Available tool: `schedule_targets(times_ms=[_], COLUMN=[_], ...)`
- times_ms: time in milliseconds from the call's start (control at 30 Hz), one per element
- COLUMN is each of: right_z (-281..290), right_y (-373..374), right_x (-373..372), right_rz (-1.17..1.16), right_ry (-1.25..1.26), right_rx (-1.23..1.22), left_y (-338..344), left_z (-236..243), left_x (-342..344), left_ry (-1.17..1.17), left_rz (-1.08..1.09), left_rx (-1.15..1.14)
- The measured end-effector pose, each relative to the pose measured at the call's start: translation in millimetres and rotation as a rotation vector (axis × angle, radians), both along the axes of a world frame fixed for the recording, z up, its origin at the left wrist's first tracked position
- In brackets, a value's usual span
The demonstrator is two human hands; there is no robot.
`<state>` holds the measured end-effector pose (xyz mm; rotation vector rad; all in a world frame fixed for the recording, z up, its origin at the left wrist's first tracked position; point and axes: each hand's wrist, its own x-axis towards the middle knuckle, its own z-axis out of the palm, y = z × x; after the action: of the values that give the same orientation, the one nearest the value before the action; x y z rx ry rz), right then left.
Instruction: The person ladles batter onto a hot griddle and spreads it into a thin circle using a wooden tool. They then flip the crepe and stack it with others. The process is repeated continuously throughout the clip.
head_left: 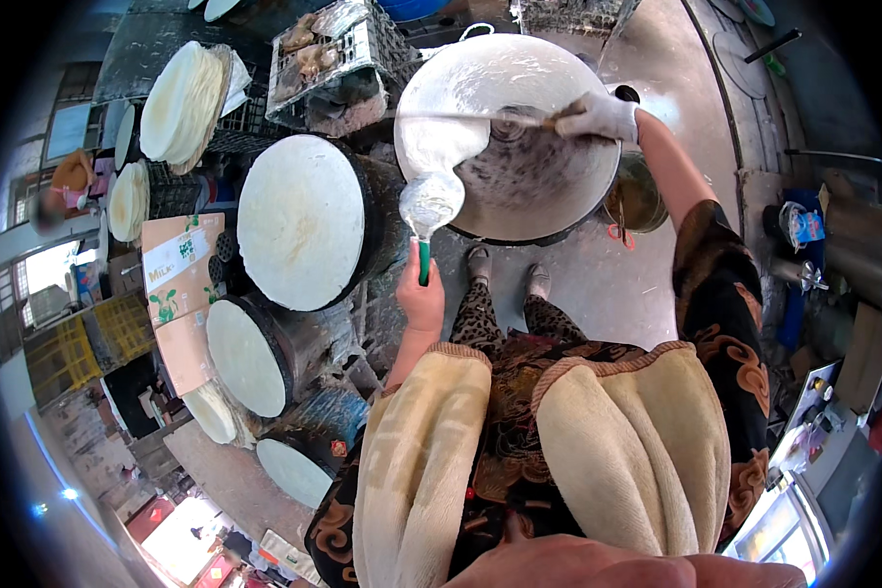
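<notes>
My bare left hand [420, 302] is closed round the green handle of a ladle [431, 204]. White batter coats the ladle's bowl, which sits over the near left rim of a large round pan [557, 191]. A thick pool of batter [446, 142] spreads from the ladle across the pan's left and far side; the near right part is grey with thin streaks. My right hand [603, 118], in a white glove, grips the end of a long thin scraper [461, 117] at the pan's right side. The scraper stretches leftward over the batter.
To the left stand several drum-shaped griddles with pale round tops, such as this griddle [302, 223]. Beyond them are stacks of thin round sheets [176, 108] and a cardboard box [181, 284]. A plastic crate [333, 59] stands far left of the pan, a bucket [637, 196] right of it.
</notes>
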<state>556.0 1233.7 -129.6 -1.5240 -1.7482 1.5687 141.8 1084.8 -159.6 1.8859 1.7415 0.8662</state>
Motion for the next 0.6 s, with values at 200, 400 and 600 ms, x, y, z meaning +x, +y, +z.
schedule_targets(times_ms=[200,400,600], right_z=[27,17,62], right_y=[3,42,36], right_x=[25,-5,9], right_rz=[0.193,0.025,0.297], right_ry=[-0.003,-0.052,-0.167], right_rx=[-0.062,-0.169,-0.319], left_y=[-26,-35,-13], left_z=[8,24,55], left_x=[-1,16,27], left_ry=[-0.073,-0.06,-0.253], left_rz=[-0.025,-0.206,-0.404], left_rx=[-0.059,-0.096,0.003])
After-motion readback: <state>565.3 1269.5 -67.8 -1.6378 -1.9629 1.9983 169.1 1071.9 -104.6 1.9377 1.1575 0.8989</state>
